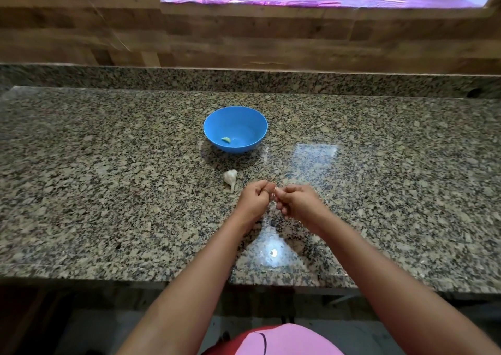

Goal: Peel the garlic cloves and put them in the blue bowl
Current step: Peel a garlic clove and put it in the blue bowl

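Granite worktop (108,164) carried the blue bowl (235,116) at twelve o'clock, one peeled clove (226,139) inside; garlic bulb (230,177) lay nearer; left hand (253,201) and right hand (295,204), each grip clenched, pinched a garlic clove (274,194) between them.

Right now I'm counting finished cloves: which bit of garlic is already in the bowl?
The small pale clove lying in the blue bowl. The garlic head sits on the counter, and both hands work at something too small to identify.

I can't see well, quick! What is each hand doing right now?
Left hand: fingers curled, pinching a small whitish piece, likely a garlic clove.
Right hand: fingers curled, pinching the same piece.
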Motion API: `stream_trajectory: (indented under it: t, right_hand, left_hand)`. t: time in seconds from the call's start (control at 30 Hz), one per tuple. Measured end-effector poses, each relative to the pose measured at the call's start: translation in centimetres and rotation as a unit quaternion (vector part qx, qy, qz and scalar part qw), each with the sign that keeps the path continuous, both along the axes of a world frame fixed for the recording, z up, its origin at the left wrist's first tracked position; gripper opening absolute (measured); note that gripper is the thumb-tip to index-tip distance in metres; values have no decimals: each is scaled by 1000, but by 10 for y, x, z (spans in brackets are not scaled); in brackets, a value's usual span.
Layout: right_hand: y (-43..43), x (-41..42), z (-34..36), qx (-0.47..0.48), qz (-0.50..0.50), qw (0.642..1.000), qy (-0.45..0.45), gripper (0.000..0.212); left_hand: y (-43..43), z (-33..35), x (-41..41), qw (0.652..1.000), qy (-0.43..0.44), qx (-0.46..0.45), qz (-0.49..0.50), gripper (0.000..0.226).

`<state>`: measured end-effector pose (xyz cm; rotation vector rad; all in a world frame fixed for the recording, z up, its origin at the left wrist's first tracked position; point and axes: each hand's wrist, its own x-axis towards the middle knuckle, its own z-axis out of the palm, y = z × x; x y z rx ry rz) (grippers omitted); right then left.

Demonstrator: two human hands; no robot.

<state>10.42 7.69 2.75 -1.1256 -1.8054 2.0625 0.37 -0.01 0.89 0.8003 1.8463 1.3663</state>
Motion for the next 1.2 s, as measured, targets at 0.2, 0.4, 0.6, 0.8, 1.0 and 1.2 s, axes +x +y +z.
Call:
stream_trajectory:
  t: [0.2, 0.4, 0.6, 0.8, 1.0, 1.2]
  right_hand:
    - [-4, 3, -15, 565, 88, 816, -89, 17]
    - [-2, -5, -12, 258, -10, 965, -44, 13]
    - [1, -1, -7, 63, -77, 991, 85, 7]
    - [-2, -2, -10, 60, -95, 990, 84, 4]
    - [-6, -5, -14, 34, -132, 986, 92, 4]
    - [-10, -5, -16, -44, -169, 979, 107, 5]
  left_hand:
    - [6, 2, 10, 993, -97, -35, 54, 35]
    - [5, -3, -2, 987, -155, -36, 2, 31]
    - [5, -4, -12, 986, -164, -8, 23, 20]
    - [5, -9, -6, 981, -146, 29, 127, 16]
    - [6, -7, 4, 977, -101, 44, 181, 14]
    - [-1, -8, 2, 983, 140, 28, 117, 12]
